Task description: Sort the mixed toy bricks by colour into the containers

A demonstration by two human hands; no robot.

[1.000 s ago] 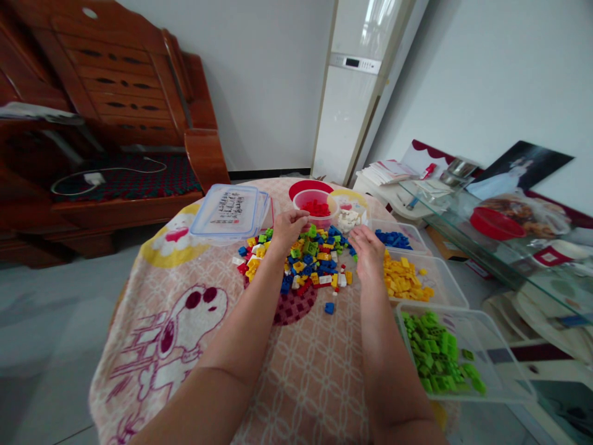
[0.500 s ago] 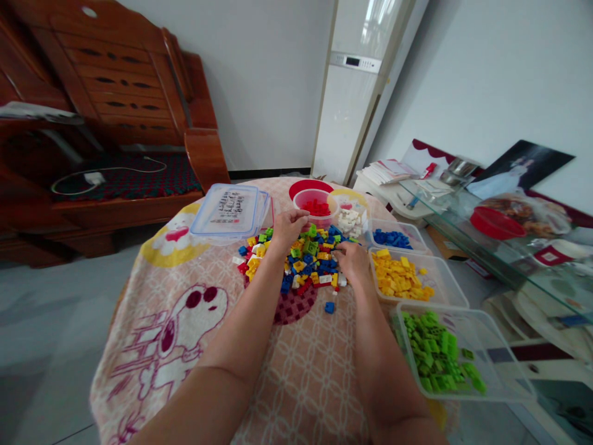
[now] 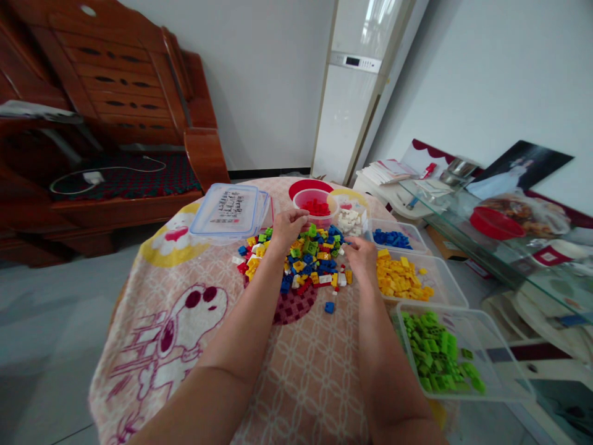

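Note:
A mixed heap of toy building bricks (image 3: 308,262) in several colours lies on the cloth-covered table. Above the far side of the heap, my left hand (image 3: 290,227) has its fingertips drawn together near the round tub (image 3: 315,217) of red bricks. Whatever those fingertips hold is too small to make out. My right hand (image 3: 364,256) is at the heap's right edge, thumb and fingers closed in a pinch. Its fingertips hide what is between them. One blue brick (image 3: 329,307) sits apart, nearer to me.
Along the right stand clear boxes of blue bricks (image 3: 393,238), yellow bricks (image 3: 403,278) and green bricks (image 3: 435,352). White bricks (image 3: 349,222) lie beside the red tub. Stacked box lids (image 3: 225,211) rest at the back left. A cluttered glass shelf (image 3: 500,253) is further right.
My right hand has moved a little to the right and away from the heap's middle, uncovering some bricks at the edge. My left hand has stayed almost still.

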